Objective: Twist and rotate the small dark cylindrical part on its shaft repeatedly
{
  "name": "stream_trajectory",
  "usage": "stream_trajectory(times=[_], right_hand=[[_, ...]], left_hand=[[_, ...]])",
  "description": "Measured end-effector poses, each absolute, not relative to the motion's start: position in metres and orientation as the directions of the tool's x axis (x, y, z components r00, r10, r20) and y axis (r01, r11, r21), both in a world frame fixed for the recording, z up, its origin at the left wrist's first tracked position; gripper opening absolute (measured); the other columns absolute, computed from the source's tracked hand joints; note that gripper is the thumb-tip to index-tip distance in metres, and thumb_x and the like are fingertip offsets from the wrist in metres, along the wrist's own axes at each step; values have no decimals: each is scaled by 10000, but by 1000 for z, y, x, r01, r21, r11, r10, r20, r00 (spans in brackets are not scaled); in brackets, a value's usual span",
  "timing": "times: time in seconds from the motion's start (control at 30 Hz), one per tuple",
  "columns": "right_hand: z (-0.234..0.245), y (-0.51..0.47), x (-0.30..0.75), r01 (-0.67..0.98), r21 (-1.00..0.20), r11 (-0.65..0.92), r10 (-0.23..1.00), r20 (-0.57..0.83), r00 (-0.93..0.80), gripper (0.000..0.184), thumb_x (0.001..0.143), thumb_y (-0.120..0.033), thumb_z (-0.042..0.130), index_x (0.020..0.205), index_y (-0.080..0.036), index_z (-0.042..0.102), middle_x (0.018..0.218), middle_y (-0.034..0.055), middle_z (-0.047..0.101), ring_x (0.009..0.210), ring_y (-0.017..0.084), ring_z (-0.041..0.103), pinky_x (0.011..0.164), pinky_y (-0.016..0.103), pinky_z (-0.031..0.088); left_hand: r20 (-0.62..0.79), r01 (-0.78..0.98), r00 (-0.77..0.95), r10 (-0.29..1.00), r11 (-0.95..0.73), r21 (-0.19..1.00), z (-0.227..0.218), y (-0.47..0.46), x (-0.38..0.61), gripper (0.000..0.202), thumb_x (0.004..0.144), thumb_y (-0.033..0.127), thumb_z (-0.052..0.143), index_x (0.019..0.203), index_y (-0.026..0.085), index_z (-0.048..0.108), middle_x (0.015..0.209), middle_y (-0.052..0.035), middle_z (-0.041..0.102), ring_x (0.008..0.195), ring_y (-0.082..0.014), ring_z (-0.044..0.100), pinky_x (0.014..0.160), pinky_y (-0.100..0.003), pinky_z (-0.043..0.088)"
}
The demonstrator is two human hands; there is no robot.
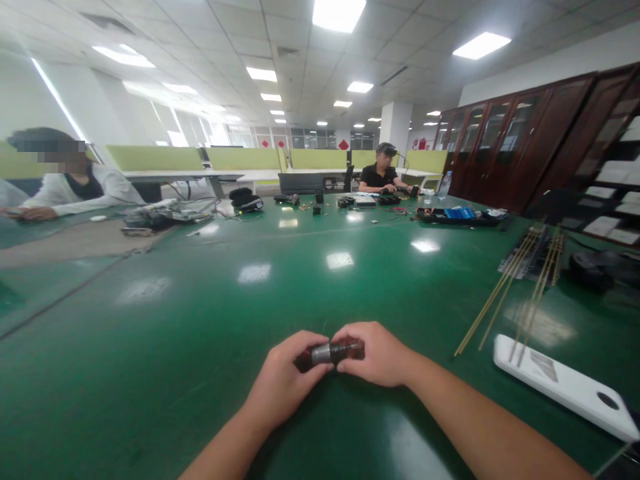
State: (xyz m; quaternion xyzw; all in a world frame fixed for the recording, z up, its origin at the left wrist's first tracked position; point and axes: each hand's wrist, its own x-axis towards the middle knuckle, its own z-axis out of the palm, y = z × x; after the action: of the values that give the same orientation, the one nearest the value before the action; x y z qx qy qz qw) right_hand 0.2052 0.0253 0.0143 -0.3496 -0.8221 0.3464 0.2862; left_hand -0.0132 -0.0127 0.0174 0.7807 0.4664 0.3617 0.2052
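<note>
Between my two hands, low over the green table (225, 287), is a short dark cylindrical piece with a silver band (321, 354). Its exact kind I cannot make out. My left hand (287, 370) closes thumb and fingers around its left end, beside the silver band. On the dark, ridged right end, my right hand (375, 353) pinches with thumb and fingers. The piece lies roughly level, pointing left to right. Both its ends are partly hidden by my fingers.
At right lie thin brass-coloured rods (500, 293) and a white, rounded device (565, 383). A black tray with blue items (460, 214), a water bottle (445, 185) and a black pouch (245, 200) are farther back. One person (383, 170) sits opposite, another (75, 180) at left.
</note>
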Motion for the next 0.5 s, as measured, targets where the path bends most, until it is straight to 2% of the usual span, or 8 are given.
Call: stream_trajectory(times=[0.17,0.33,0.5], right_hand=[[17,22,204,373,-734,567,760,291,-581,273,724,-237,723,994,-219,688,893,11,693,786,162,620,711,262,456],[18,21,206,371,-710,599,748,332,-575,251,705,-214,729,953,-201,693,846,2,682,732,142,607,672,241,448],[17,21,205,355,-691,630,731,372,-573,163,755,-228,705,914,-198,721,834,10,697,747,140,615,692,238,447]], left_hand=[[382,554,313,869,-494,670,15,-13,-13,190,821,248,686,1010,245,671,942,-17,676,864,-187,633,785,-285,488],[430,534,308,849,-528,660,12,-13,-13,213,816,236,709,1023,260,668,967,-2,675,891,-173,629,814,-274,486],[437,519,326,838,-545,658,11,-13,-13,210,830,245,715,1035,276,677,990,5,672,914,-163,627,834,-259,491]])
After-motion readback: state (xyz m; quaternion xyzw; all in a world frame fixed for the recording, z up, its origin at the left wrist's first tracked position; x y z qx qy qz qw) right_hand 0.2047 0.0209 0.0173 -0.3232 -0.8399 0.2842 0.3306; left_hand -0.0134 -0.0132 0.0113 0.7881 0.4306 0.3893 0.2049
